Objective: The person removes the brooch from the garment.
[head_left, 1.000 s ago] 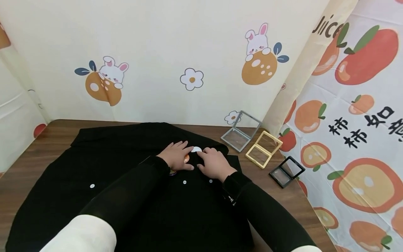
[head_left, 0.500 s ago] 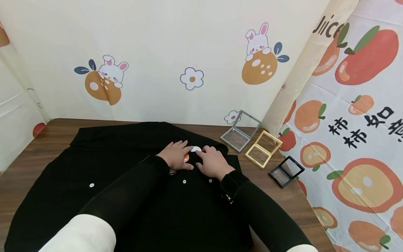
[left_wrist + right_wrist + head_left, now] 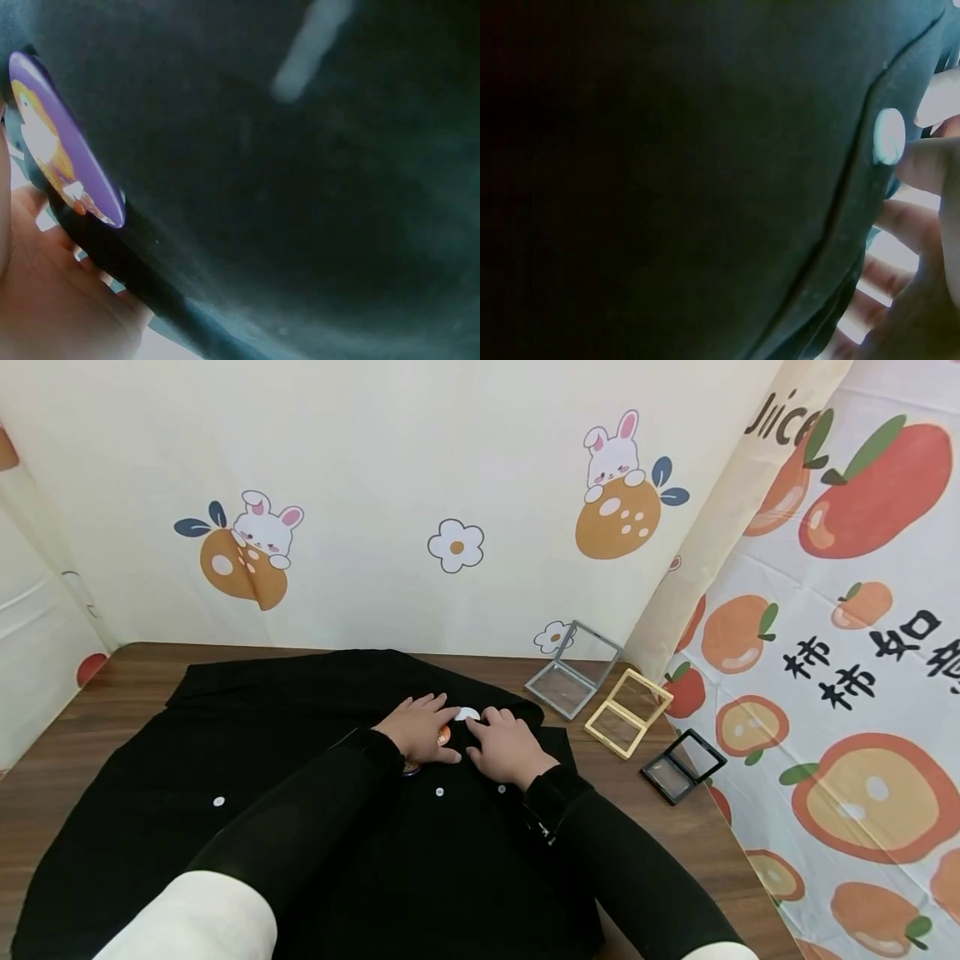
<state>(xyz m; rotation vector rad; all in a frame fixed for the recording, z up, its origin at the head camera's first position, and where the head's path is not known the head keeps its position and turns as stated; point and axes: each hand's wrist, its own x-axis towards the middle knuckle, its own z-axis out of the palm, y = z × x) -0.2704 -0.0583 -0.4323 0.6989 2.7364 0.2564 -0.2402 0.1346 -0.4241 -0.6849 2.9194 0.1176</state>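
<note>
Both hands lie on a black garment (image 3: 315, 852) with small white buttons, spread over the table. My left hand (image 3: 415, 732) rests on it with fingers extended, beside an orange round badge (image 3: 444, 736) that it partly covers. A purple-rimmed badge (image 3: 79, 150) with a cartoon picture is close to this hand in the left wrist view; only its edge shows in the head view. My right hand (image 3: 508, 750) lies opposite, fingers spread. Between the hands is a white round piece (image 3: 467, 714), with fingertips of both at its edges. In the right wrist view, a white button (image 3: 889, 136) sits near the fingers.
At the back right of the wooden table (image 3: 71, 752), three opened square framed cases stand in a row: silver-grey (image 3: 564, 689), pale yellow (image 3: 619, 727) and black (image 3: 675, 777). A printed cloth wall (image 3: 360, 585) closes the back, and a fruit-print curtain (image 3: 817, 777) hangs at the right.
Hardly anything differs. My right hand and forearm have shifted very slightly left, while the left hand stays on the same spot of the garment.
</note>
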